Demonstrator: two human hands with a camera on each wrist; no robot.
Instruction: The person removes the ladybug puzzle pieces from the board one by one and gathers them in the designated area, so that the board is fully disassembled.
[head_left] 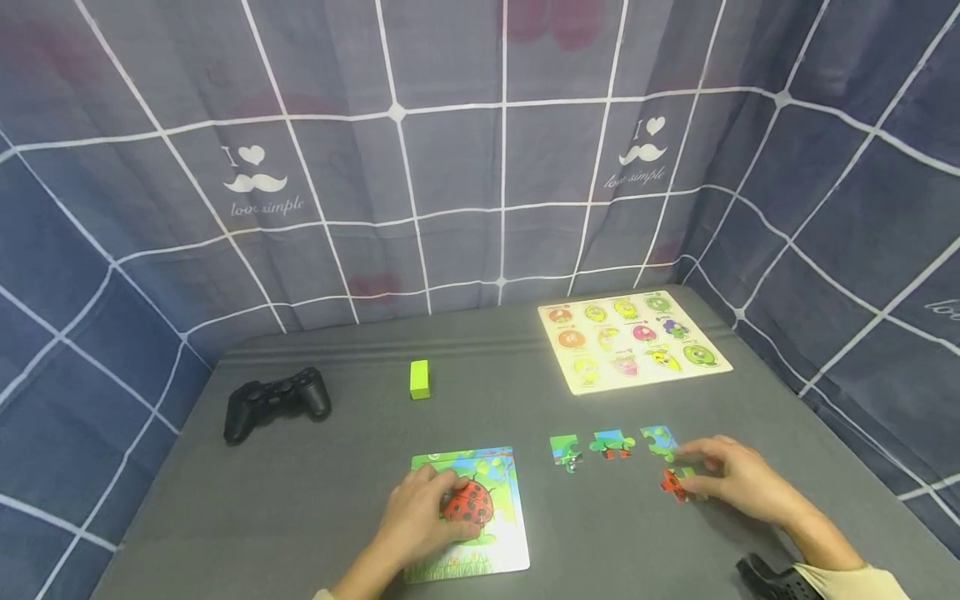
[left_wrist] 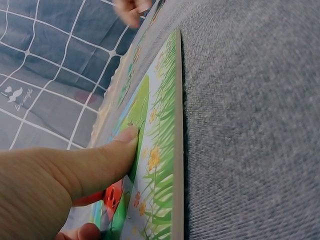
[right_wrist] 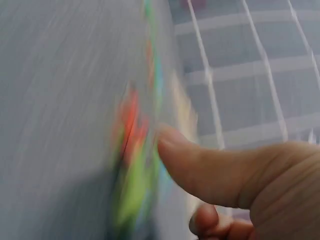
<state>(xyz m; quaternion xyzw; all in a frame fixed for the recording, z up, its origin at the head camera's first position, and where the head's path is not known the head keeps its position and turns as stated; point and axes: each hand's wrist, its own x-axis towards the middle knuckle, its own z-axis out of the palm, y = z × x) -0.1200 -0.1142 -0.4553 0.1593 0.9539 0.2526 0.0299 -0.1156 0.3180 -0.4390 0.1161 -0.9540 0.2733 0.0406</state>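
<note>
A square ladybug puzzle board lies on the grey cloth. My left hand rests on it, thumb and fingers spread about the red ladybug. In the left wrist view the straight thumb presses on the green part of the picture. To the right, my right hand hovers low over two loose puzzle pieces, fingers and thumb apart. The fingertips are at a blue-green piece, and the thumb overlaps a red-and-green piece, blurred in the right wrist view.
Two more loose pieces, a green one and a blue-topped one, lie between the hands. Farther back are a fruit-picture board, a yellow-green block and a black game controller. Checked curtains enclose the table.
</note>
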